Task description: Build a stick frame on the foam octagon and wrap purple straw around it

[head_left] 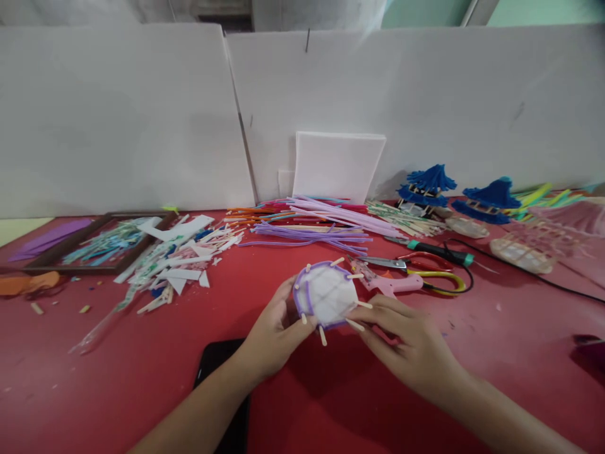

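Fingers point(299, 331) of the left hand point(267, 337) pinch the left, near edge of a round white disc point(333, 297), thumb on top; those of the right hand point(416, 347) bunch at its right edge, but whether they grip rim or stick I cannot tell. The disc is held above the red table point(165, 391), its flat face tilted up toward the person. Being round, it shows no clear long axis; pale sticks point(322, 335) jut from its purple rim point(302, 278), several pointing right, one nearward.

The table point(142, 403) looks smooth, faintly glossy; near its back edge, purple strips point(312, 235) look fuzzy, paper sheets point(338, 167) matt (like the white disc point(333, 293)).
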A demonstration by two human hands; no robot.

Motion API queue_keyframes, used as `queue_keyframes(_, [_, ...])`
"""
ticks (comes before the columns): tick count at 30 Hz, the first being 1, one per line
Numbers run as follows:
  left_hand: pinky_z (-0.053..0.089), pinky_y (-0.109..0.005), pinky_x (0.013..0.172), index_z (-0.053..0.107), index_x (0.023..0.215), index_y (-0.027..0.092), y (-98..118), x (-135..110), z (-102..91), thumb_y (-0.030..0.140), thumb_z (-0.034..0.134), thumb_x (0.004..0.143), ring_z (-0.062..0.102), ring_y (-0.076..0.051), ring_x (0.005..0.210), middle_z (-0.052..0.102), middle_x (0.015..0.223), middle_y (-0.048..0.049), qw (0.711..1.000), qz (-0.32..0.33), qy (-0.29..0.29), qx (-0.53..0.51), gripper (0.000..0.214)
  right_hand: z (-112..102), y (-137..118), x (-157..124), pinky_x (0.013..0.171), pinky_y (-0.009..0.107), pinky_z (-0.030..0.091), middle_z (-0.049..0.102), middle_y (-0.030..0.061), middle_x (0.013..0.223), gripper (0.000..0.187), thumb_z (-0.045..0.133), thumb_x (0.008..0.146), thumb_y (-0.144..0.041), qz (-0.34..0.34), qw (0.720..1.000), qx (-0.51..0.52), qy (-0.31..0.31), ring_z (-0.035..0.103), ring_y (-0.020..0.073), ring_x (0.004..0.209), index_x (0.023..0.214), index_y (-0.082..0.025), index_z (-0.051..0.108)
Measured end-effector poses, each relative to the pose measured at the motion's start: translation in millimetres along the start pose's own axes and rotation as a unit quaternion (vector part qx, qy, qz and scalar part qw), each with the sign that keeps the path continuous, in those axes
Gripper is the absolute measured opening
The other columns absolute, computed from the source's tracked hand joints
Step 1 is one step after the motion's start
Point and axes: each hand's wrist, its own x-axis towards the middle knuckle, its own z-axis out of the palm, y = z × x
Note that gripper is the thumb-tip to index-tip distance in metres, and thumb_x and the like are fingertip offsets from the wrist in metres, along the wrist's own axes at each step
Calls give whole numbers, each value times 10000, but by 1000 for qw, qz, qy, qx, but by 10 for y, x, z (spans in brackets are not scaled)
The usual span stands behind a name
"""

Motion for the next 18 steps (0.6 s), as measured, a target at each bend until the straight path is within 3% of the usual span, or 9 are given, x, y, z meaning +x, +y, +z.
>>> queue_keyframes(15, [368,-360,1005,395,1259,193,-33,-8,-11,178,609,769,476,-241,1222,516,1334,-120,1000,2,7,-8,535,66,-2,-22,605,183,472,632,-1,736,196,507,854,-106,6,1000,-2,5,604,102,649,953,-223,629])
queue_keyframes(18, [434,-356,910,268,1363,209,-44,-22,-11,191,605,782,564,-223,1094,580,1252,-116,1000,-8,8,-26,672,68,-2,-24,615,184,474,645,1,761,193,505,852,-107,8,1000,0,5,614,104,670,949,-225,624])
